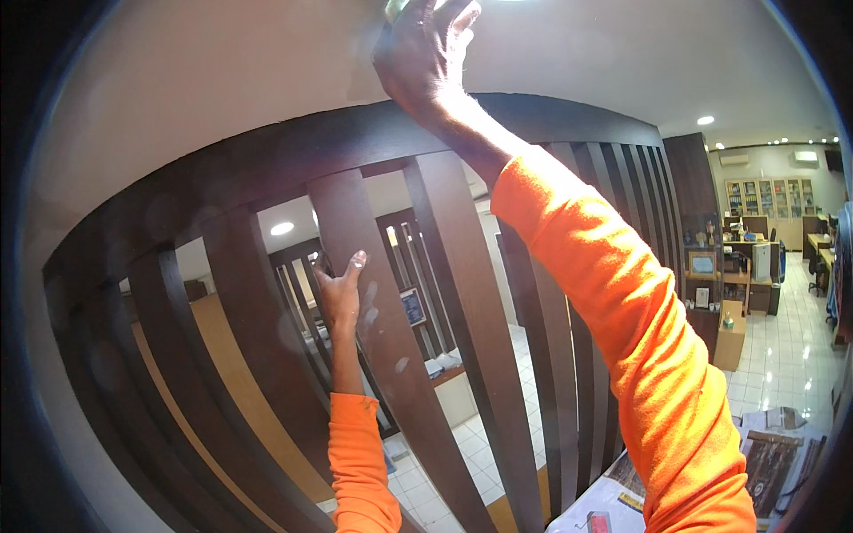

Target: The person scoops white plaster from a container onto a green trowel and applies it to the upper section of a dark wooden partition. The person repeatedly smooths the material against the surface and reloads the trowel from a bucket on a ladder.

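My right hand (426, 58) is raised to the ceiling (267, 53) at the top edge of the picture. Its fingers are bent around something pale green (395, 9), mostly cut off by the frame, so its kind does not show. Lower down, my left hand (340, 293) grips a dark brown wooden slat (391, 346) of a tall partition. Its thumb, with white smears on the tip, lies on the slat's face, while the fingers go round the left edge and are partly hidden. More whitish marks show on that slat. Both forearms wear orange sleeves.
A dark top beam (249, 133) joins the slats just under the ceiling. Below me at the lower right is a covered surface (586, 511) with flat items and tools on it. Beyond stand a display cabinet (702, 266), desks and a bookcase (769, 197) on a white tiled floor (782, 355).
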